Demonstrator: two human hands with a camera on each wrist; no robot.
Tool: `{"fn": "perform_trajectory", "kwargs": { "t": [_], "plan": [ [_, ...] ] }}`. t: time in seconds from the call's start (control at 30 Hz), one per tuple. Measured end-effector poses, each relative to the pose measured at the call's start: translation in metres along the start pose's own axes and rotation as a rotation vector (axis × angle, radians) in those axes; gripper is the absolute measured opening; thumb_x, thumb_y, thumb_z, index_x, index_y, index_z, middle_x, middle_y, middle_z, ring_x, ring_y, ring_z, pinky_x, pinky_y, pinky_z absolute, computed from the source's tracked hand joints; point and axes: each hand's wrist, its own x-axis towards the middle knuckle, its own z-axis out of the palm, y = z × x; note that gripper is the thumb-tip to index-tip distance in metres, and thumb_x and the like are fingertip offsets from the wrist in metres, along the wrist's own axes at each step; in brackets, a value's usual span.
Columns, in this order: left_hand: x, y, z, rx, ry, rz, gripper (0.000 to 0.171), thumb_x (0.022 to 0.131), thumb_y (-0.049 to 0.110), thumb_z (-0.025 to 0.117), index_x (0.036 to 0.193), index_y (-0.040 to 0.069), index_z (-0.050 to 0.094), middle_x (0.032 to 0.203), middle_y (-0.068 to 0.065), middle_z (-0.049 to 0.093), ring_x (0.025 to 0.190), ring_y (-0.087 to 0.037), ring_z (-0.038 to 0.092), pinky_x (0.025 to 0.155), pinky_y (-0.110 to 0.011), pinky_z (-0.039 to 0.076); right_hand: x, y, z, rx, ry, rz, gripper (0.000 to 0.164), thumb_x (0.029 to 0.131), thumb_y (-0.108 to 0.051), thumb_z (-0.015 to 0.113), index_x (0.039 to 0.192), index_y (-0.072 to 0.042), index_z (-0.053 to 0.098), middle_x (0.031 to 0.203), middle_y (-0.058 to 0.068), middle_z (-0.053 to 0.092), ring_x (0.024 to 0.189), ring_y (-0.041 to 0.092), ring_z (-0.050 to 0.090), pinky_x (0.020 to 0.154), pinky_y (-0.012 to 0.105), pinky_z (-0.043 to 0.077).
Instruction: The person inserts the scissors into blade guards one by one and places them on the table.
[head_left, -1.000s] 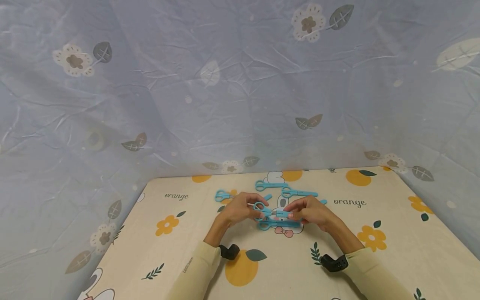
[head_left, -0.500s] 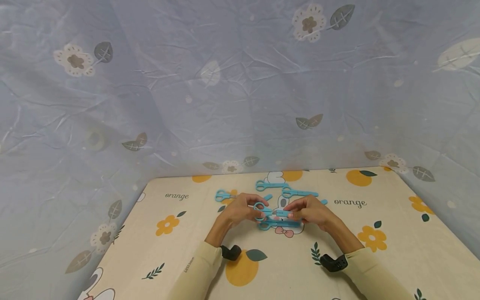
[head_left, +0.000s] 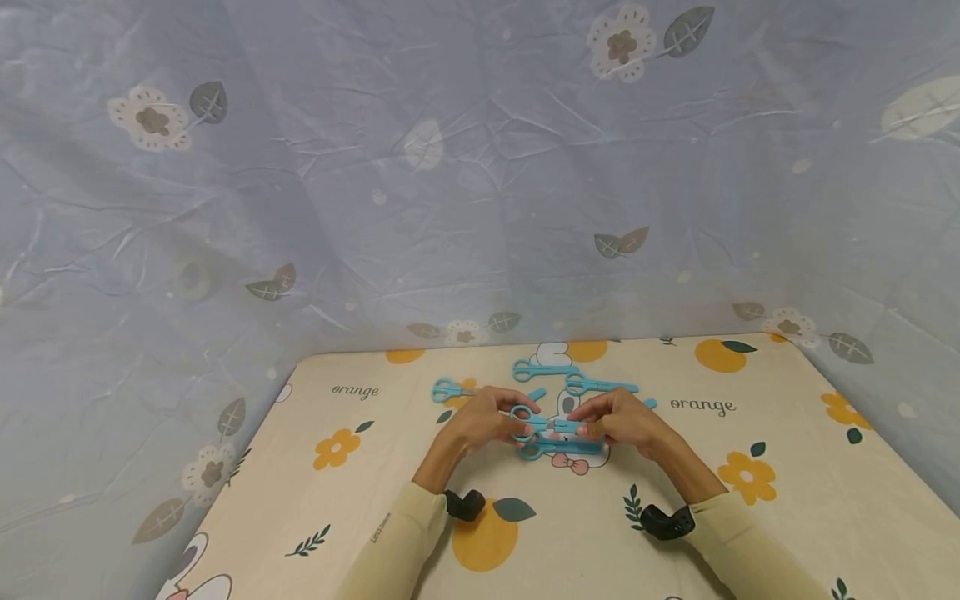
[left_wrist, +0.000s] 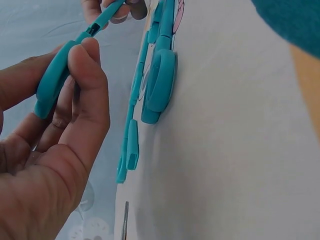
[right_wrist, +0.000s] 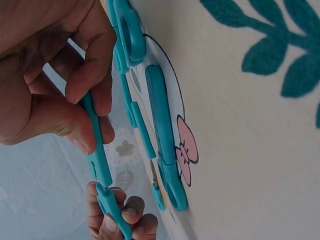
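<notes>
My left hand (head_left: pixel 480 417) pinches the handle loops of a pair of light-blue scissors (left_wrist: pixel 55 75) between thumb and fingers. My right hand (head_left: pixel 628 423) grips a matching blue blade cover (right_wrist: pixel 101 157) between thumb and fingertips. The scissors and the cover are in line above the table. In the head view only a short bit of metal blade (head_left: pixel 551 424) shows between them; the blade's tip is inside the cover or hidden by it. Just below lies a covered pair of blue scissors (head_left: pixel 566 447), also seen in the right wrist view.
Two more covered scissors (head_left: pixel 546 370) (head_left: pixel 606 386) lie farther back. At left lie scissors (head_left: pixel 447 390) with bare blade showing, partly behind my left hand. A loose cover (head_left: pixel 536 393) and another blue tip (head_left: pixel 650 403) show near my hands. A patterned cloth (head_left: pixel 600 542) covers the table.
The gap between the scissors' handle and the blade cover has narrowed slightly, so less blade shows. Both hands otherwise hold nearly the same place.
</notes>
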Motion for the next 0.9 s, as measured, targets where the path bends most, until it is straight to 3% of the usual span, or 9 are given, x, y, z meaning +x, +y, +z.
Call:
{"fn": "perform_trajectory", "kwargs": {
  "t": [0.27,0.57,0.9],
  "plan": [
    [0.0006,0.0033,0.0037,0.056,0.008,0.022,0.034,0.091,-0.011,0.073,0.125,-0.01,0.071,0.091,-0.004,0.064,0.074,-0.015,0.071,0.072,-0.032,0.067,0.0022,0.0016,-0.0002,-0.006,-0.006,0.002,0.03,0.092,-0.005,0.078,0.121,0.003,0.079,0.099,0.004,0.076,0.059,0.011,0.042,0.052,0.027,0.038],
    [0.0014,0.0025,0.0079,0.157,0.03,0.07,0.026,0.088,-0.007,0.079,0.113,0.003,0.079,0.094,-0.003,0.066,0.077,-0.014,0.072,0.072,-0.031,0.066,0.0019,0.0026,0.0014,-0.01,-0.023,0.002,0.031,0.09,-0.002,0.074,0.12,0.003,0.079,0.084,0.0,0.069,0.059,0.011,0.043,0.052,0.027,0.037],
    [0.0009,0.003,0.0101,0.109,0.038,0.063,0.029,0.088,-0.008,0.079,0.116,-0.002,0.078,0.092,-0.003,0.066,0.073,-0.015,0.073,0.071,-0.031,0.067,0.0022,0.0024,0.0035,-0.024,0.008,-0.002,0.028,0.09,-0.003,0.076,0.118,0.002,0.08,0.088,0.003,0.07,0.062,0.012,0.045,0.053,0.027,0.04]
  ]
}}
